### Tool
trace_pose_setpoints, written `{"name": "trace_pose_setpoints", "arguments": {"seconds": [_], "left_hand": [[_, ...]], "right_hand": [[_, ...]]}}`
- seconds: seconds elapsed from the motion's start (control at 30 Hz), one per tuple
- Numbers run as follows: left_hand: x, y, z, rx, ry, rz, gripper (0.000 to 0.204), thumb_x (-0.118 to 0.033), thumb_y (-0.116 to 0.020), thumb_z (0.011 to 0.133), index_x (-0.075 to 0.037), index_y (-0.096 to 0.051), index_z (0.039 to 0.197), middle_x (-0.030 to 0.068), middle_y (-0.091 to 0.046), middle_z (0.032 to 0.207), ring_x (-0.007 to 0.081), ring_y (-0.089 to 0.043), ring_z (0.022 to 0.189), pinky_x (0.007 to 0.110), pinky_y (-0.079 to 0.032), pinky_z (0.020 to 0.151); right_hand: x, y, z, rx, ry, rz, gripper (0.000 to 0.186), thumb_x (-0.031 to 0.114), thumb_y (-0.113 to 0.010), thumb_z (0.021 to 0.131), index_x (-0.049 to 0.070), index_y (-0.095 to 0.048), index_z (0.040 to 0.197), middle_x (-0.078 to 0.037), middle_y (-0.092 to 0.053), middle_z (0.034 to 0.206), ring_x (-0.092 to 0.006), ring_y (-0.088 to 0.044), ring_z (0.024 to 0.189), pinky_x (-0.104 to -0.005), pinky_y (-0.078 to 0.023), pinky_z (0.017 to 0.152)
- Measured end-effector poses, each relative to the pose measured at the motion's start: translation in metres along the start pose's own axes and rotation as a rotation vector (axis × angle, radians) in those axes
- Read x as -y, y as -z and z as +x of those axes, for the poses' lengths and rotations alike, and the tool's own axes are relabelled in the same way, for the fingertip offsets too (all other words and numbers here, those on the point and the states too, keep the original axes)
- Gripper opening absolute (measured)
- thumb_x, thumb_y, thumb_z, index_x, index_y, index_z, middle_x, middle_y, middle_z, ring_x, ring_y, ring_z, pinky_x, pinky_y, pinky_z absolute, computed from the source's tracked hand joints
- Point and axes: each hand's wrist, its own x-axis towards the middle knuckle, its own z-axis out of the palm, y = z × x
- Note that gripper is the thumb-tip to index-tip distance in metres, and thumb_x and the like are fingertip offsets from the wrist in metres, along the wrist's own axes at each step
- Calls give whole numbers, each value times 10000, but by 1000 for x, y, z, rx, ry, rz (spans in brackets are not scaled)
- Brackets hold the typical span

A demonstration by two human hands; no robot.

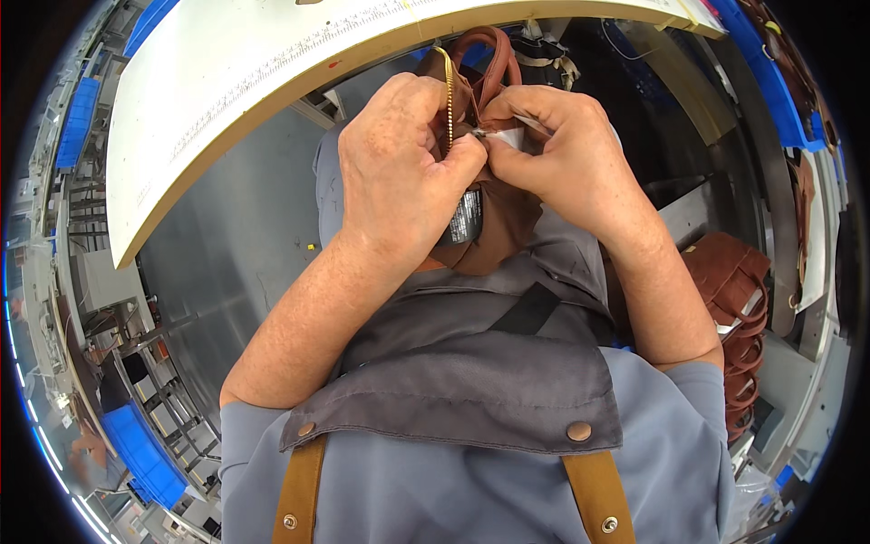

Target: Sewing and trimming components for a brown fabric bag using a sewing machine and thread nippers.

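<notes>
A brown leather handbag (500,227) rests in my lap, its rolled handles (500,72) at the far side. My left hand (391,159) is closed, thumb and fingers pinching the bag's opening edge. Beside those fingers a gold-toothed zipper (449,91) stands up in a curve. Facing it, my right hand (575,163) also pinches the edge, with a small white piece (509,137) showing near its thumb. The two thumb tips nearly meet. What lies exactly between the fingertips is mostly hidden. Below my left hand hangs a black printed tag (464,219).
A white worktable (217,100) with a ruler scale along its edge curves across the far side. Several reddish-brown bags (725,276) are stacked at my right. Blue bins (145,453) stand at the left, and another blue bin (770,86) at the far right.
</notes>
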Motion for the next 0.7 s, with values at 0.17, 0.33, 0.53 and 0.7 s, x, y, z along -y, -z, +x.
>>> {"name": "trace_pose_setpoints", "arguments": {"seconds": [0.17,0.33,0.53,0.7], "left_hand": [[-9,5,3,93,193,-58,183,-44,-655,751,-12,-670,931,12,-548,573,46,-452,480,250,-372,487],[-12,13,4,181,182,-9,172,-43,-672,762,-6,-699,928,-12,-517,500,26,-435,453,226,-343,472],[-11,16,4,185,160,-39,151,-78,-759,775,-15,-733,910,-20,-515,507,34,-436,461,224,-338,474],[-13,14,3,142,105,-3,97,-76,-763,774,-20,-712,833,-7,-541,566,49,-465,500,233,-368,485]], "right_hand": [[2,3,4,77,-62,69,189,171,-730,773,34,-724,904,-147,-679,738,-292,-668,677,-388,-516,639],[0,0,2,25,-13,17,188,169,-739,770,27,-723,891,-156,-682,734,-285,-675,673,-383,-519,636],[-7,0,5,-9,52,18,173,143,-739,759,22,-727,881,-161,-675,703,-286,-677,650,-377,-523,624],[-6,-1,6,2,43,51,158,132,-736,753,21,-720,866,-163,-672,698,-287,-679,648,-372,-524,619]]}}
